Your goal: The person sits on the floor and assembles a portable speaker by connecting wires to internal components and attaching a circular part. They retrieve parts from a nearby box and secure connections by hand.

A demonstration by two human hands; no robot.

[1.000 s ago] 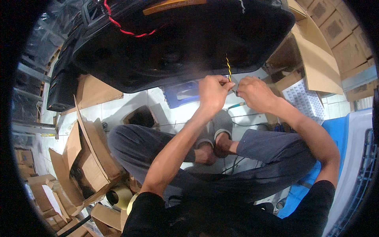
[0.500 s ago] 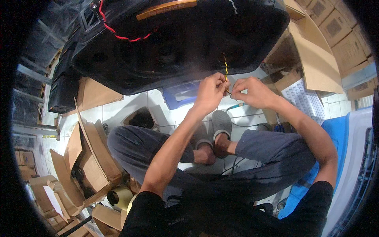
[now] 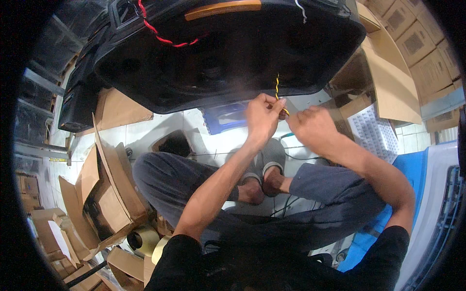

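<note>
A yellow-and-black twisted wire (image 3: pixel 277 88) comes out of a large black plastic cabinet (image 3: pixel 160 87) that looks like a speaker box. My left hand (image 3: pixel 262 119) pinches this wire between thumb and fingers, just below the cabinet's near edge. The short end of the wire sticks out past the left fingertips toward my right hand (image 3: pixel 315 127). That hand is closed, with curled fingers at the wire end, slightly blurred; the very tip is hidden. Further left on the cabinet hangs a red-and-black twisted wire (image 3: pixel 167 42).
Open cardboard boxes (image 3: pixel 114 194) and tape rolls (image 3: pixel 143 240) lie on my left. A blue plastic piece (image 3: pixel 223 118) rests on the tiled floor under the cabinet. To the right are a cardboard box (image 3: pixel 388 80), a patterned white sheet (image 3: pixel 371 133) and a blue-and-white case (image 3: pixel 412 169).
My right hand has turned over and curled more, moving slightly down and right. The left hand still pinches the wire. The whole view has shifted a little.
</note>
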